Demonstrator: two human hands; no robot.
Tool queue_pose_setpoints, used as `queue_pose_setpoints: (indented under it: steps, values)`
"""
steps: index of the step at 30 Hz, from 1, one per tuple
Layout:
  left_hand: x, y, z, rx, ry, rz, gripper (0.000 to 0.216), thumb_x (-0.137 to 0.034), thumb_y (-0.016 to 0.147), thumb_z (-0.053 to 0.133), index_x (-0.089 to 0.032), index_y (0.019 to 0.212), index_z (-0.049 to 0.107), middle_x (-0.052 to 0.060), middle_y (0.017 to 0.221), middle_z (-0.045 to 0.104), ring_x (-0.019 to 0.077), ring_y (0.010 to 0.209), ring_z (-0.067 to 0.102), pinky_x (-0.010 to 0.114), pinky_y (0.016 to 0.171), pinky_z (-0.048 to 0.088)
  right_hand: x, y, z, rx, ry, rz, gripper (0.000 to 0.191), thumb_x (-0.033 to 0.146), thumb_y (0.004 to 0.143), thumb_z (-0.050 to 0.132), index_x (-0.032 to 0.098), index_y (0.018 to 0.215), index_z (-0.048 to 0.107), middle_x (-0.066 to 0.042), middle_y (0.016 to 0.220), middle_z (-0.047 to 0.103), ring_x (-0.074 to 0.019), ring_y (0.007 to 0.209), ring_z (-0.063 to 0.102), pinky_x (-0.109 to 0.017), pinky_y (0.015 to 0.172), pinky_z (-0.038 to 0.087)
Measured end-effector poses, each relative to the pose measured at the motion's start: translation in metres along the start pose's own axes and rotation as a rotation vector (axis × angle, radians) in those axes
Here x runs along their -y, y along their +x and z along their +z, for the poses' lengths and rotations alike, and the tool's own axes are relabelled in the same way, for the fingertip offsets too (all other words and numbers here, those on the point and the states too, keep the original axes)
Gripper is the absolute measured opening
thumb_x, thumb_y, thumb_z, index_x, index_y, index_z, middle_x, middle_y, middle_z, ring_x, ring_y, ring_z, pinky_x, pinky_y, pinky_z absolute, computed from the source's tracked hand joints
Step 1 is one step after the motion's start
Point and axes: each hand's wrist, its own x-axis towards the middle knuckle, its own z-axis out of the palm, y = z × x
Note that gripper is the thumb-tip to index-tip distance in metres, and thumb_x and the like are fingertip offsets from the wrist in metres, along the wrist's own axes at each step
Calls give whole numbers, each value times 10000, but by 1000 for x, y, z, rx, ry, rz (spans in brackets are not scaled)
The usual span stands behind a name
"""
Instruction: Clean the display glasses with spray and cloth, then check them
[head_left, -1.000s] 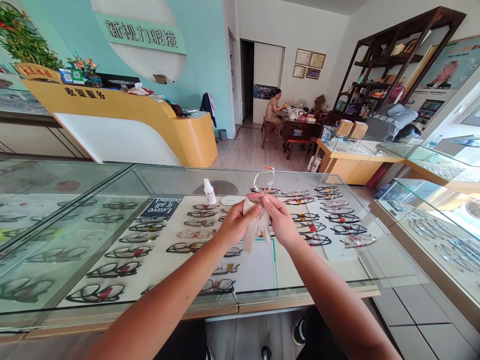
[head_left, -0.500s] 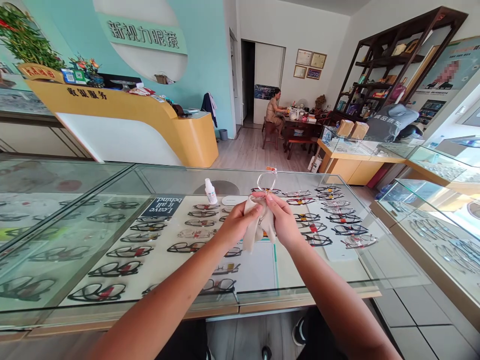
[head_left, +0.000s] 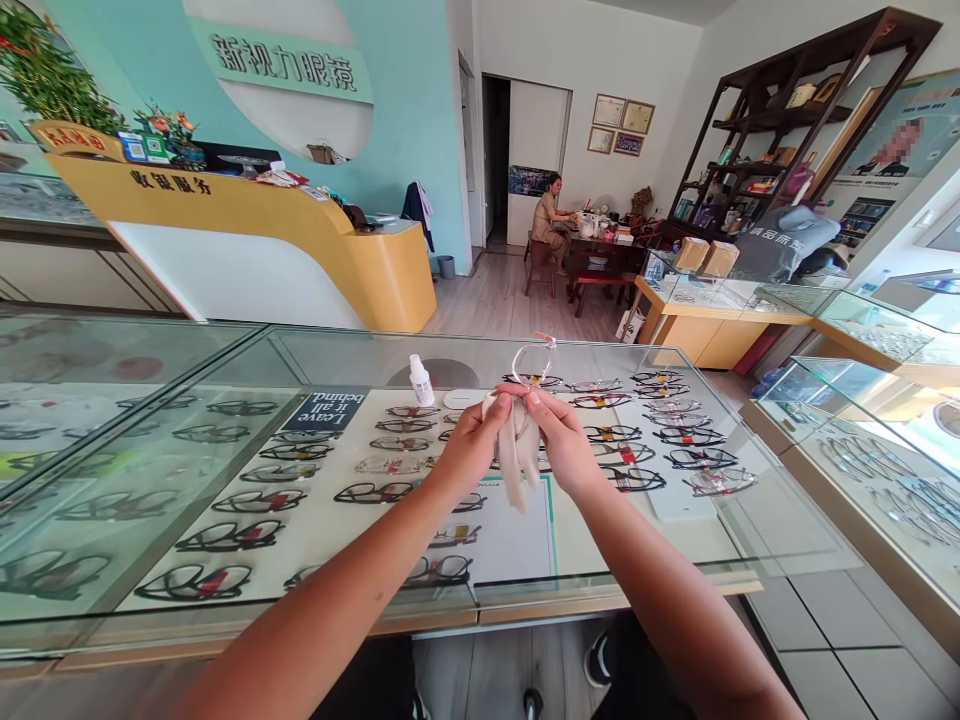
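Above the glass case [head_left: 345, 365], the left hand [head_left: 477, 438] pinched a cloth [head_left: 517, 468], the right hand [head_left: 561, 432] pinched clear glasses [head_left: 514, 362]; slackening fingertips might have dropped them.

A person [head_left: 549, 222] sits at a dark table [head_left: 609, 247]; four frames [head_left: 639, 117] hang on the wall [head_left: 570, 45] behind. Two cardboard boxes [head_left: 691, 255] sit on a display case [head_left: 682, 333] near a wooden shelf [head_left: 776, 119].

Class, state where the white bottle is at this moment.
In the head view, the white bottle stands left of centre on the glass display case, beyond the left hand and right of the dark printed card.
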Motion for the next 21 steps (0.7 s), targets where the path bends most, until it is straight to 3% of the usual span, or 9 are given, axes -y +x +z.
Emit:
queue_pose_setpoints:
  steps: [4,8,12,16,21]
  values:
    - [-7,-2,1,25,-51,-103,682,-832,817,835,-196,1061,820,16,808,726,183,749,646,284,677,503,-3,1,0,-29,100,47,461,684,977,750,285,1151,902,-42,1000,810,-256,968,708,-362,877,553]
    - [-22,-7,5,102,-54,-127,710,-757,743,942,-178,1136,819,47,906,780,198,802,684,287,711,535,-9,2,-3,-55,165,40,441,663,979,774,310,1212,899,-39,1142,848,-264,1053,738,-368,966,557]
    - [-25,-8,7,151,-47,-99,641,-666,762,974,-199,1173,819,33,915,779,185,804,678,274,722,530,-9,0,-3,-41,68,19,469,696,1005,729,322,1233,897,-43,1172,846,-280,1123,737,-399,1048,538]
    - [-17,-4,6,87,10,7,551,-713,847,887,-185,995,827,7,795,706,145,726,583,255,676,466,-4,-1,0,17,-12,-60,479,730,1017,695,334,1182,908,-38,1180,834,-292,1182,717,-428,1115,504]
    - [-8,0,1,-4,49,67,551,-746,931,783,-213,1052,845,10,803,705,162,775,595,262,706,482,-3,1,2,15,-22,-88,465,716,1008,709,317,1138,909,-43,1141,808,-293,1157,696,-434,1120,489]
